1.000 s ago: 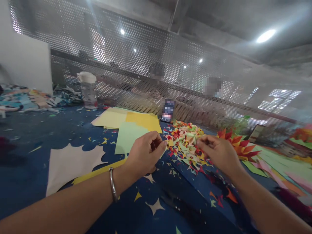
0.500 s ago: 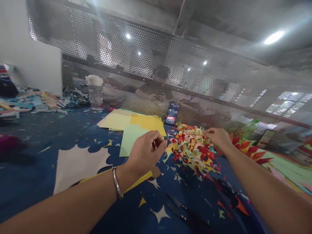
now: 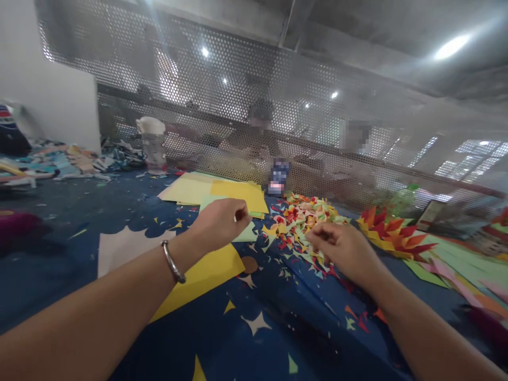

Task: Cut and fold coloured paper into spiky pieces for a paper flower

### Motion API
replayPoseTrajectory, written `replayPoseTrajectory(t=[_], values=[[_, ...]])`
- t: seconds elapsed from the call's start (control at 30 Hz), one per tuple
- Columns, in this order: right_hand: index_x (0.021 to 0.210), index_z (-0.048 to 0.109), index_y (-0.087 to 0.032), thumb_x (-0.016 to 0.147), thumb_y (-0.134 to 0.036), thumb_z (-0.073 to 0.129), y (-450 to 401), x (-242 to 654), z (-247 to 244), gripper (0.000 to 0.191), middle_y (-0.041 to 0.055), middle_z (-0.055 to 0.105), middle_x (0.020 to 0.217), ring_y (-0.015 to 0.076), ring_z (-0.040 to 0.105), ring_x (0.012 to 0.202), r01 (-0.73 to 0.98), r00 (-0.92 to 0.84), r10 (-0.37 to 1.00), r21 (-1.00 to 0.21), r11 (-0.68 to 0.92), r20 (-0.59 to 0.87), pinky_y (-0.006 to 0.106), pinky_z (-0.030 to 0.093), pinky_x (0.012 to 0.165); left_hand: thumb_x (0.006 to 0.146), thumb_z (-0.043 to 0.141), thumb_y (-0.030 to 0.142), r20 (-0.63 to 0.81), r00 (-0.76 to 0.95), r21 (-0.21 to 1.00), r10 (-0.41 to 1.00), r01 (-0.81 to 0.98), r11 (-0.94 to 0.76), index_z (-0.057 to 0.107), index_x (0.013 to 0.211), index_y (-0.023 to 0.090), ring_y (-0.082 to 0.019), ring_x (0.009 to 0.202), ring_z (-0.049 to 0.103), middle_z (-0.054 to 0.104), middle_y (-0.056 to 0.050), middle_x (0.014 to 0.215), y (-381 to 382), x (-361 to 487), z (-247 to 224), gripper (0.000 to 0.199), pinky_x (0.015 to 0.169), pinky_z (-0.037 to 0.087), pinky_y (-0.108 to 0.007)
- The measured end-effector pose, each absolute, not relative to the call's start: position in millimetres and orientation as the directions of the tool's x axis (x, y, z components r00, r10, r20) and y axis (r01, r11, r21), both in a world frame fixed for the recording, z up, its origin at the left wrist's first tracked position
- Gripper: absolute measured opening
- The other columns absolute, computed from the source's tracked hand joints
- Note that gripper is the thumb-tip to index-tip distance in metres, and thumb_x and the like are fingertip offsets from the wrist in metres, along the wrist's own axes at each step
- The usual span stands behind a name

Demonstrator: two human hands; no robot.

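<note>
My left hand (image 3: 222, 225), with a silver bracelet (image 3: 173, 262) at the wrist, hovers over a yellow paper sheet (image 3: 202, 280) and a pale green sheet (image 3: 246, 233). Its fingers are curled in against the thumb; anything between them is hidden. At the near edge of a heap of colourful paper scraps (image 3: 301, 211) is my right hand (image 3: 347, 254), fingers bent toward the thumb. What it holds, if anything, cannot be made out. A pale scallop-edged sheet (image 3: 123, 246) lies behind my left forearm. Dark, blurred scissors (image 3: 309, 330) lie between my arms.
Cream and yellow sheets (image 3: 190, 188) are stacked at the back, near a propped phone (image 3: 279, 177). A lidded cup (image 3: 153, 145) stands farther left. Red-orange pointed paper pieces (image 3: 397, 235) and coloured sheets (image 3: 468, 264) lie on the right. A perforated metal screen (image 3: 222, 95) bounds the table.
My right hand has drawn back from the far right side of the scrap heap toward me and leftward. My left hand has shifted slightly left, exposing more yellow paper. The view has tilted down slightly.
</note>
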State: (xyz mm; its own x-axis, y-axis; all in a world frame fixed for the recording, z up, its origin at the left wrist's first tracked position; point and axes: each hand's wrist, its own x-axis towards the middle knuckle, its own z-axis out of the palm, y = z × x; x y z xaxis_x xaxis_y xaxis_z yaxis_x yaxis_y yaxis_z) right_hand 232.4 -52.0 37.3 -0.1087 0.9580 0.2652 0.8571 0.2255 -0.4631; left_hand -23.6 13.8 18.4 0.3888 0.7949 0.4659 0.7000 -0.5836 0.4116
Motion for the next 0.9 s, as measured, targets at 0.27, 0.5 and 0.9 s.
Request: replayPoseTrajectory(t=[0.27,0.5,0.9], values=[[0.075,0.063,-0.021,0.083,-0.031,0.056,-79.6,195.9,11.1,0.014,-0.0013,0.062,0.064,0.0116,0.052,0.056,0.866,-0.424,0.906,-0.3,0.401,-0.012,0.023,0.032,0.051,0.07,0.049,0.026,0.088,0.47,0.255,0.878,0.842,-0.476,0.066,0.074,0.019,-0.021,0.068,0.06,0.069,-0.008,0.08,17.3,-41.4,26.0,0.019,0.055,0.036,-0.026],[0.07,0.058,-0.02,0.083,-0.037,0.056,-85.7,202.7,11.6,0.021,-0.0014,0.061,0.063,0.0111,0.05,0.055,0.869,-0.429,0.896,-0.323,0.375,-0.113,0.023,0.029,0.048,0.067,0.055,0.035,0.068,0.385,0.169,0.92,0.905,-0.391,0.064,0.09,0.021,-0.025,0.083,0.061,0.067,-0.01,0.099,25.8,-58.8,29.7,0.028,0.061,0.04,-0.027],[0.073,0.055,-0.021,0.074,-0.04,0.066,-93.8,203.8,8.6,0.022,-0.0041,0.06,0.065,0.0102,0.05,0.055,0.855,-0.444,0.878,-0.379,0.355,-0.179,0.021,0.028,0.046,0.048,0.059,0.076,0.107,0.076,0.237,0.991,0.966,-0.1,0.043,0.127,0.01,-0.045,0.114,0.043,0.051,-0.028,0.121,66.8,-68.7,-4.1,0.104,0.088,0.036,-0.047]])
